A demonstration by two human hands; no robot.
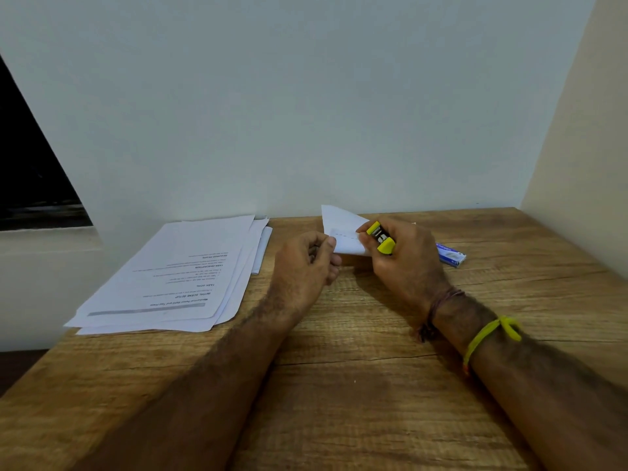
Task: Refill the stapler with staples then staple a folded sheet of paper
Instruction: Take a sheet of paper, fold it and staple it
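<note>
My right hand (404, 263) is gripping the yellow-and-black stapler (381, 237), while my left hand (307, 263) is pinching the near-left edge of the folded paper (343, 229), held just above the table (339, 385) toward its far edge. A blue staple box (452, 254) is lying just behind my right hand, and a stack of printed sheets (183, 280) is sitting at the far left corner.

The top sheet of the paper stack (176, 277), left of the left hand (306, 263), carries upside-down print with the headings "INITIAL SCENE SETUP", "TASK GOAL" and "TASK DESCRIPTION"; the finer lines are too small to read. The print on the blue box (452, 255) just beyond the right hand (404, 256) is illegible.
</note>
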